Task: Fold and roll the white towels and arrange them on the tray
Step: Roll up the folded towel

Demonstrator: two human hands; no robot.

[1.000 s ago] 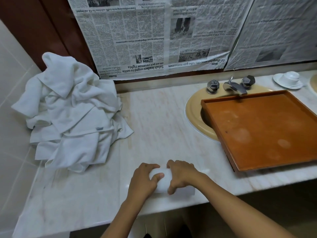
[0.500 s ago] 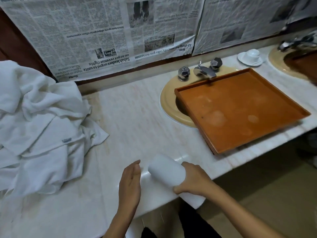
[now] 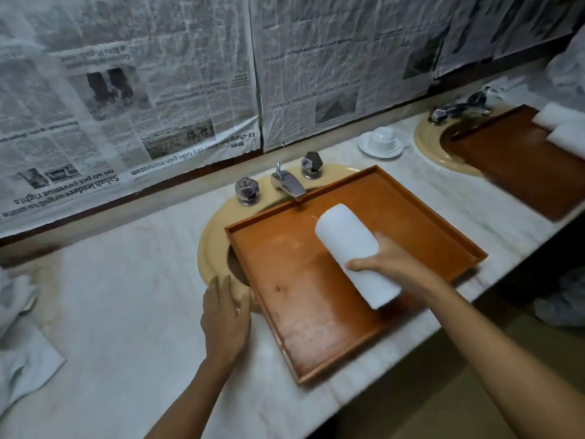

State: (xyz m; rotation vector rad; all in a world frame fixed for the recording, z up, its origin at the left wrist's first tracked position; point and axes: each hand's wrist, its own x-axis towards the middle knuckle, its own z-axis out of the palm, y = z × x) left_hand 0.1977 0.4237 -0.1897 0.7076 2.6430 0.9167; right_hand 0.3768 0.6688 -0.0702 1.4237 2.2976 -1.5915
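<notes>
A chrome faucet stands just behind the shallow wooden tray, which lies across a beige oval sink set in the pale marble bench. Newspaper sheets cover the wall. The right hand has its grip curled round a smooth white rolled towel, a tight cylinder tilted over the tray's bare floor. The left hand hovers with fingers loose beside the tray's left edge. Crumpled loose towels lie at the bench's far left.

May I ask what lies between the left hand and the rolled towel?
Sink rim, then the rim and bare floor of the tray; head view.
</notes>
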